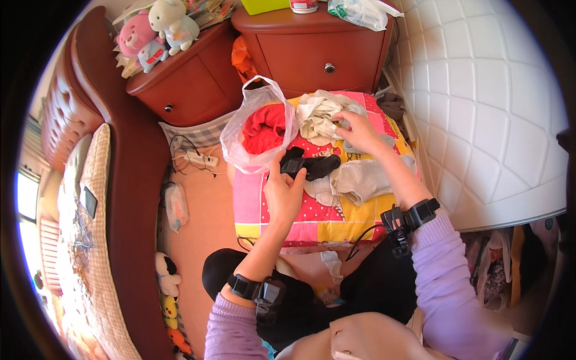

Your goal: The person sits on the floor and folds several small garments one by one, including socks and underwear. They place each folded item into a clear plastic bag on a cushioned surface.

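My left hand [284, 191] is at the lower edge of the black socks [320, 167], its thumb and forefinger apart; whether it touches them I cannot tell. My right hand [357, 130] lies over the right side of a pile of cream-coloured cloth items [317, 114], fingertips against the cloth; its grip is unclear. A translucent plastic bag [231, 146] with red fabric [265, 128] inside stands left of the pile. White socks [362, 180] lie under my right forearm. All rest on a pink, red and yellow patterned padded cloth [274, 229].
Two reddish-brown cabinets [292, 58] stand beyond the cloth, one bearing plush toys [139, 40]. A white quilted panel [477, 99] rises at the right. On the floor at the left are a power strip [201, 159] with cables and a plastic-wrapped pack [176, 207], beside the bed frame [135, 202].
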The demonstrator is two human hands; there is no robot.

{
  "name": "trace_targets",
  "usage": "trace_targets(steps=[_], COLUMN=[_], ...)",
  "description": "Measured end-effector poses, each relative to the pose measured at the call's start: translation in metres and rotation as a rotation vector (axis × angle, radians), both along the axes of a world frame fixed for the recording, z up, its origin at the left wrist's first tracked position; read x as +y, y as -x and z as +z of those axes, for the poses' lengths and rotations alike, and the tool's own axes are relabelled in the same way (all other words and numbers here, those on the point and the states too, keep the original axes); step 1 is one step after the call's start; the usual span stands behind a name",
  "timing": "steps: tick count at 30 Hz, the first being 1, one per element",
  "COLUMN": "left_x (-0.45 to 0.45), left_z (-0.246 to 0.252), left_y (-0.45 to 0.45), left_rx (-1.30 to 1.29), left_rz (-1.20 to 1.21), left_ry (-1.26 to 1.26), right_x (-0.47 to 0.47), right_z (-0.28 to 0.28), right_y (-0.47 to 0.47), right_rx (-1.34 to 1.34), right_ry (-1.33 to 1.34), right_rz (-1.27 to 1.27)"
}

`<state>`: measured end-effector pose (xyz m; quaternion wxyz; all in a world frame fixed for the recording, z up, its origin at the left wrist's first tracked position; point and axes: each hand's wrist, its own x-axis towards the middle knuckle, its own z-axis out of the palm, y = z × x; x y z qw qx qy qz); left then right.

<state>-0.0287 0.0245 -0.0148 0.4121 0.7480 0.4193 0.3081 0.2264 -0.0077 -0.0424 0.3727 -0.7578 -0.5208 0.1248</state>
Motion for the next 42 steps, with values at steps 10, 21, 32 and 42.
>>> trace_targets(steps=[10, 21, 32, 42], left_x=[0.002, -0.001, 0.012, 0.011], left_z=[0.004, 0.019, 0.008, 0.009], left_y=[-0.011, -0.015, -0.004, -0.011], left_rx=[-0.349, -0.841, -0.921, -0.848], left_rz=[-0.131, -0.262, -0.071, 0.09], left_ry=[0.312, 0.825, 0.784, 0.642], right_x=[-0.001, -0.031, -0.038, -0.04], right_z=[0.026, 0.064, 0.064, 0.06], right_y=[-0.005, 0.017, 0.005, 0.002], right_rx=[0.574, 1.064, 0.848, 0.87], right_ry=[0.056, 0.231, 0.04, -0.027], right_rz=[0.297, 0.523, 0.328, 0.226])
